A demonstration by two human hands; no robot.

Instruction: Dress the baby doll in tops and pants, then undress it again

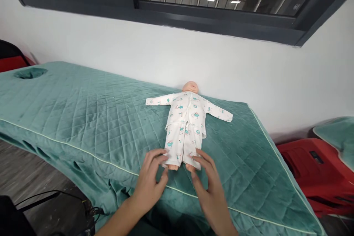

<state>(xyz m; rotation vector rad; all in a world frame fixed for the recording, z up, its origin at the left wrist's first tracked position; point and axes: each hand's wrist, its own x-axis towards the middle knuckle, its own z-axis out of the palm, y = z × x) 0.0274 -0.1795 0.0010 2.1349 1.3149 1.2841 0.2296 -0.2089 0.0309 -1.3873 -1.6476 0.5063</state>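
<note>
A baby doll (190,87) lies on its back on a green quilted bed, its head toward the wall and its feet toward me. It wears a white printed shirt (188,108) with both sleeves stretched out sideways, and matching white pants (175,142). My left hand (152,177) is beside the doll's foot on the left, thumb and fingers apart around the pant cuff. Around the other cuff, my right hand (208,184) curves with its fingers spread. Both hands look empty; whether the fingertips touch the cloth is hard to tell.
The green bed cover (91,110) has a face hole (31,73) at its far left. A white wall (110,48) and a dark-framed window (177,16) stand behind. To the right is a red plastic stool (315,169). Black cables (92,210) hang at lower left.
</note>
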